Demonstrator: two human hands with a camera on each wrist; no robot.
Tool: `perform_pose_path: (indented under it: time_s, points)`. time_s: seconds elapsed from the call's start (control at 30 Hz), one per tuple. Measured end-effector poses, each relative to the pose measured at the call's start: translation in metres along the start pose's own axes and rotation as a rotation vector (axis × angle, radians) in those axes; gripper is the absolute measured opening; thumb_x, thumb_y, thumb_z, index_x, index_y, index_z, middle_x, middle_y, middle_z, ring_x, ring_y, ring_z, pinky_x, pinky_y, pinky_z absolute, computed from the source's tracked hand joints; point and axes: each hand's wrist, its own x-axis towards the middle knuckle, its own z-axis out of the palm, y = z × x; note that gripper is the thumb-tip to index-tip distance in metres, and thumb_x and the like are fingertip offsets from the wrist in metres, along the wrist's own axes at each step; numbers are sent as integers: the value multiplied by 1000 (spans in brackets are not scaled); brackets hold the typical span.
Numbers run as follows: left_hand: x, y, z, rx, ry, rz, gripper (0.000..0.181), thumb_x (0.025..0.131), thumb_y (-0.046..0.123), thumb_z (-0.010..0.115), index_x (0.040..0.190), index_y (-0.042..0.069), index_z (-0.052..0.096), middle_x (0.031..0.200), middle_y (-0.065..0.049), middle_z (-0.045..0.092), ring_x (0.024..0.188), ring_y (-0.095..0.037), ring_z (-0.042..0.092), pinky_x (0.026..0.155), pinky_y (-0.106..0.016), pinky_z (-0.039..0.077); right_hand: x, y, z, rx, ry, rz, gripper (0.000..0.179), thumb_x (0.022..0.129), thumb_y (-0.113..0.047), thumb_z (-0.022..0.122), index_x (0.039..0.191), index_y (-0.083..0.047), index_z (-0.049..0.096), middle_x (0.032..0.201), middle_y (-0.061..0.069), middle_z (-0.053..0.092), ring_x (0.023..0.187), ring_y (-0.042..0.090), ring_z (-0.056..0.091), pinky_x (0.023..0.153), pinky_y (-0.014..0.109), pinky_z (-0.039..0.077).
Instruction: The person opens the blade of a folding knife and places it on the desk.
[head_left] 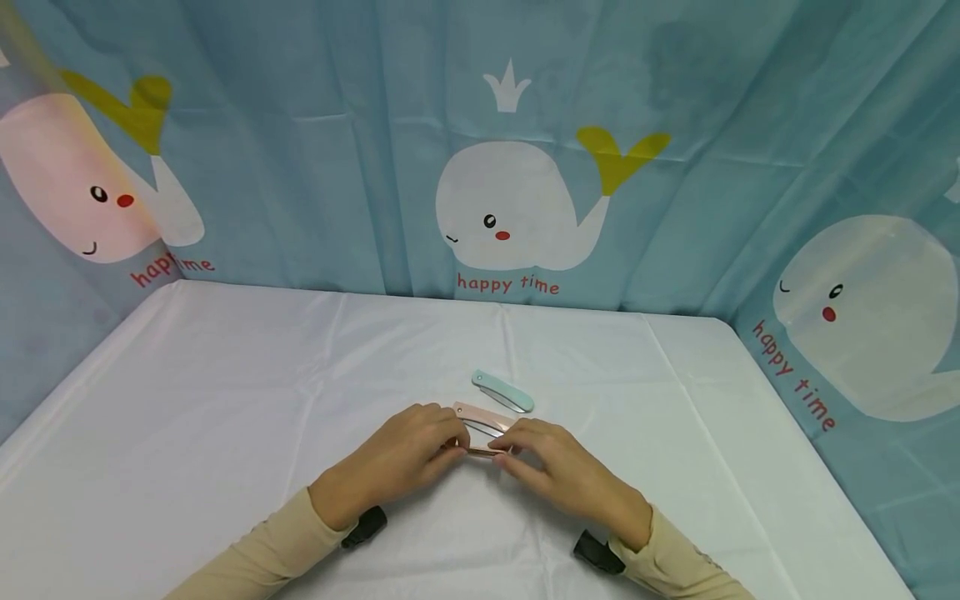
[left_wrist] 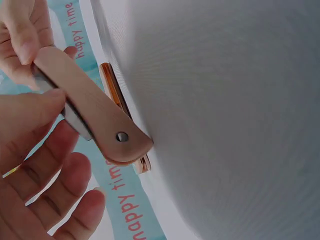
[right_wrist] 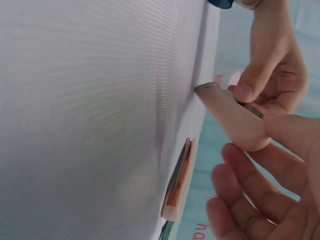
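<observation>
Both hands hold one pink-handled folding knife [left_wrist: 95,102] low over the white tablecloth, its rivet end tipped down toward the cloth. My left hand [head_left: 408,450] pinches its blade [left_wrist: 77,122], which shows along the handle's edge, partly out of the slot. My right hand [head_left: 566,471] pinches the rounded end of the handle, thumb and fingertips on either side. Just beyond the hands lies a second pink folding knife [head_left: 480,412], partly covered by the fingers in the head view. Farther back is a mint-green folding knife [head_left: 513,394], its blade showing beside the handle.
A white cloth [head_left: 247,375] covers the table, with fold lines across it. Blue curtains [head_left: 315,150] printed with whales rise along the back and both sides. A dark wrist camera [head_left: 597,552] sits under the right wrist and another [head_left: 365,527] under the left.
</observation>
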Motion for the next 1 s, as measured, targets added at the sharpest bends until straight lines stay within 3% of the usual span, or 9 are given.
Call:
perform_pose_path:
  time_s: [0.17, 0.33, 0.8, 1.0]
  points:
    - [1, 0, -1, -10, 14, -11, 12, 87, 16, 76, 86, 18, 65, 76, 10, 60, 72, -4, 52, 70, -26, 48, 1, 2, 2, 41, 70, -32, 15, 93, -19, 70, 107, -12, 72, 100, -3, 72, 87, 6, 64, 74, 29, 56]
    - [1, 1, -1, -40, -11, -49, 11, 87, 13, 75, 88, 17, 65, 78, 9, 60, 74, -4, 53, 72, -26, 48, 2, 2, 1, 41, 91, -6, 15, 90, -16, 74, 104, -11, 73, 96, -2, 73, 83, 4, 64, 73, 29, 56]
    - [4, 1, -5, -287, -64, -126, 4, 93, 17, 70, 89, 18, 68, 79, 12, 61, 73, 1, 50, 65, -16, 45, 1, -3, 0, 175, 84, 82, 14, 95, -20, 67, 106, -13, 74, 98, -2, 75, 86, 3, 66, 76, 30, 58]
    - [4, 1, -8, -327, -74, -130, 5, 93, 18, 69, 89, 18, 67, 79, 12, 61, 71, 3, 47, 64, -16, 44, 2, -4, -1, 191, 78, 111, 15, 96, -21, 67, 105, -12, 74, 98, -1, 75, 85, 3, 66, 76, 27, 58]
